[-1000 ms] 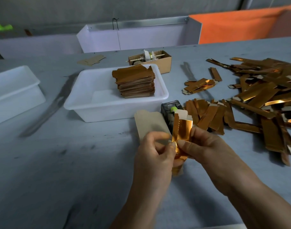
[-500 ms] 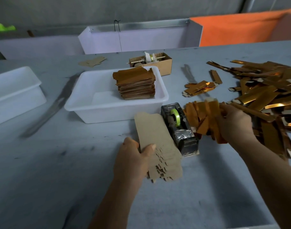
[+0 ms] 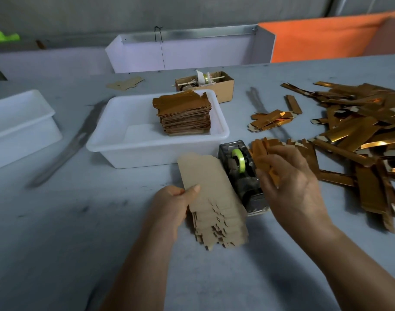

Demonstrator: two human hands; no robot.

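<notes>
Fingers [image 3: 193,190] of the left hand [image 3: 169,205] are clamping fanned cardboard blanks [image 3: 214,198] to the desk [image 3: 57,243], steadying them; at two o'clock, the right hand [image 3: 290,182] is pinching a gold blank [image 3: 264,161] over the tape dispenser [image 3: 239,169].

A grey worktable [image 3: 57,232], scuffed and smeared with dark marks, stretches across the room under dim, even light. Behind it stands a plain grey wall [image 3: 147,12] — in front of that a low white partition [image 3: 192,57] edged with a metal strip [image 3: 192,33], and beside it an orange panel [image 3: 322,37]
</notes>
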